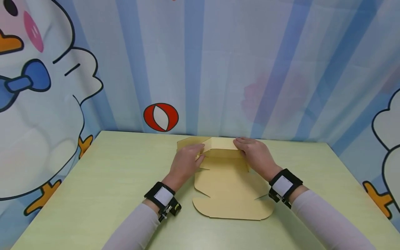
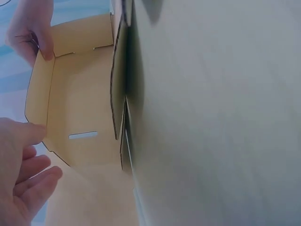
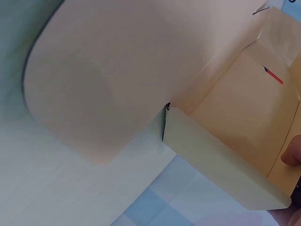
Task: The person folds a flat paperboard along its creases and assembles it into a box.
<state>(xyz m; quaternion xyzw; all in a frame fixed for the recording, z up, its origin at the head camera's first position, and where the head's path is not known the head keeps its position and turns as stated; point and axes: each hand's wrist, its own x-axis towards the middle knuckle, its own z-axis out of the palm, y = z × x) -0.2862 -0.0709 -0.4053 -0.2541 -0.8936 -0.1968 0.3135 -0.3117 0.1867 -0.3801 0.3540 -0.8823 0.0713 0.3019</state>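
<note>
A partly folded tan cardboard box (image 1: 229, 187) lies on the table, its long notched panel flat toward me and its far end raised into walls. At the far right corner my right hand (image 1: 257, 156) pinches the wall; the right wrist view shows its thumb (image 3: 292, 151) on the inside. My left hand (image 1: 185, 163) is at the far left corner beside a flap that sticks out. In the left wrist view a fingertip of the left hand (image 2: 23, 174) touches the wall's edge, and its other fingers are loosely bent. A narrow slot (image 2: 83, 135) shows in the box's folded end.
The pale green table (image 1: 131, 173) extends on both sides of the cardboard. Behind it hangs a blue striped cloth (image 1: 218, 69) printed with cartoon birds and a red ball. Both wrists wear black straps (image 1: 284, 185).
</note>
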